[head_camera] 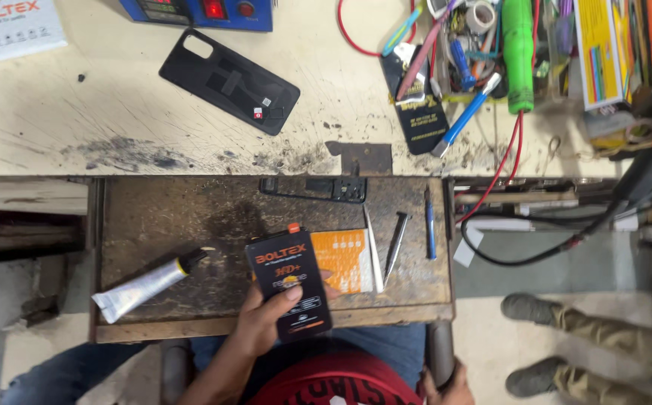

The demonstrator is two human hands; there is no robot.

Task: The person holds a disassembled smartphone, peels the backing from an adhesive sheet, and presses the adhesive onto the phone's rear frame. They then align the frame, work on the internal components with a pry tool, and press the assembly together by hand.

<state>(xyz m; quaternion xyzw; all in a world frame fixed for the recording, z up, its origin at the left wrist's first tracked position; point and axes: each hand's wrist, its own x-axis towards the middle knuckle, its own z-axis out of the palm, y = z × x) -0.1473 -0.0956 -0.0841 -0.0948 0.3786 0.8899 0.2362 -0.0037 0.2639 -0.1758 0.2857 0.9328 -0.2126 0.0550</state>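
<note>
Gripping a black battery point(290, 283) in the left hand point(262, 319), thumb pressing its face, above the drawer tray point(161, 217). Lying beside: orange packet point(347, 259), glue tube point(146, 286). Right hand point(446, 386) showing partly at the lower edge; grip unclear.

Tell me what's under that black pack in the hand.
Under the black pack, held by the left hand, lies an orange-and-white box on the drawer board. The box's left part is covered.

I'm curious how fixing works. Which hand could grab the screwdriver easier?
Probably the right hand: it sits low on the same side as the screwdriver, while the left hand grips the black battery pack.
</note>
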